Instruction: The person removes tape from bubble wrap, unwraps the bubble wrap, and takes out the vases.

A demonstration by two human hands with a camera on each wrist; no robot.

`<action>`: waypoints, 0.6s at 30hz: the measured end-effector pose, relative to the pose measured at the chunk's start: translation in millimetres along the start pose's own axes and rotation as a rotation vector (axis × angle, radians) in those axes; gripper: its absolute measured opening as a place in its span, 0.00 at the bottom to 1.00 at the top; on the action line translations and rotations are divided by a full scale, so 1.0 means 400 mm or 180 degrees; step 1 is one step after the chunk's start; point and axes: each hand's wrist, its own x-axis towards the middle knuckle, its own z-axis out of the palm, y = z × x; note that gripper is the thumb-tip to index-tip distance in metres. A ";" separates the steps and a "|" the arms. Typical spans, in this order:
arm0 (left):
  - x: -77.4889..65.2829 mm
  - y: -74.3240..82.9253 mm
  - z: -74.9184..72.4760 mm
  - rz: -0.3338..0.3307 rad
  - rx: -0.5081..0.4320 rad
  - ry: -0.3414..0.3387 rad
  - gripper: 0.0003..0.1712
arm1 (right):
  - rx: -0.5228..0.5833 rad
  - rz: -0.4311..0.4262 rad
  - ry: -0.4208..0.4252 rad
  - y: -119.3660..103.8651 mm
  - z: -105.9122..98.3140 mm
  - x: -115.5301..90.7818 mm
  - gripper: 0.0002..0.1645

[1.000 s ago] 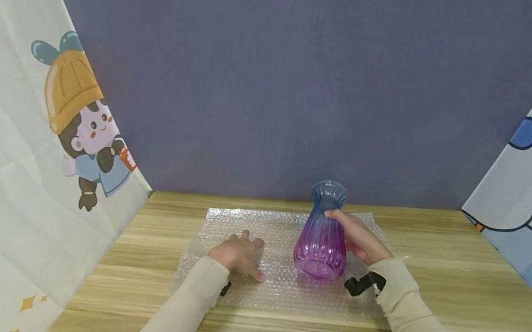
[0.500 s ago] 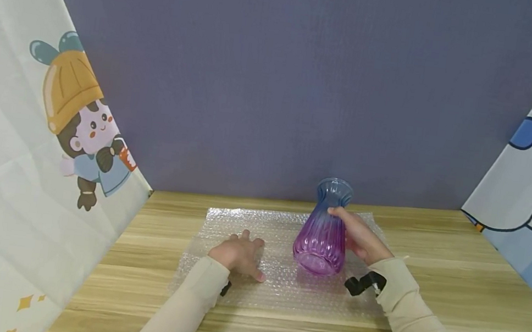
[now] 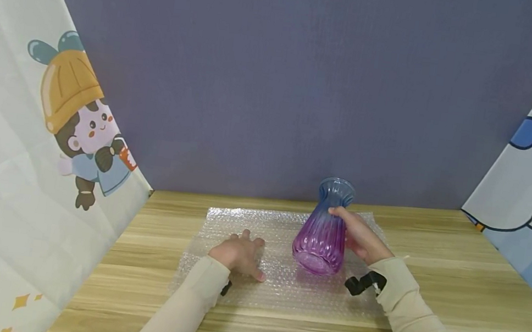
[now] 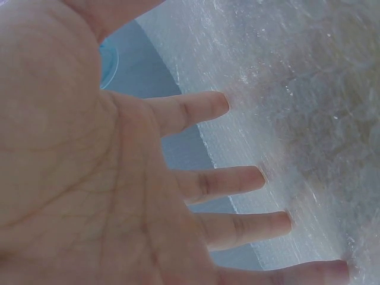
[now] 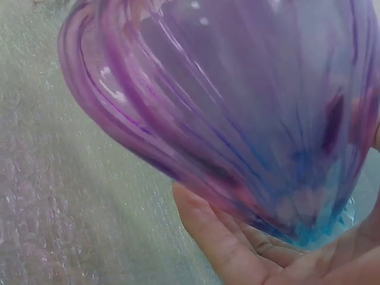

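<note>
Vase [image 3: 320, 244] tilts a bit more vs 1 s ago, rim shifted R; L hand [image 3: 238, 255] same spot. Vase leans over R half of bubble wrap [image 3: 283, 229], base twd person; can't tell if base touches. R hand [image 3: 360, 238] grips it below the rim, thumb in front. L fingers straight + spread, tips on wrap, holding nothing. Wrap's on wood table [image 3: 246, 329]. Step looks like positioning vase on wrap; next move prob needs firm R grip, wrap kept flat.
</note>
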 end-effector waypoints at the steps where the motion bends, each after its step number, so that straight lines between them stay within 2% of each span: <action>1: 0.000 0.000 0.000 -0.0002 0.0004 -0.0003 0.56 | 0.0007 -0.0009 -0.0016 0.000 0.000 -0.001 0.38; 10: 0.002 -0.001 0.000 -0.0011 -0.0037 -0.0035 0.57 | 0.0017 -0.0001 -0.0067 0.002 -0.009 0.003 0.43; 18: 0.000 -0.002 -0.001 -0.0012 -0.0037 -0.0041 0.57 | 0.0067 -0.0023 -0.0044 -0.006 -0.010 -0.004 0.40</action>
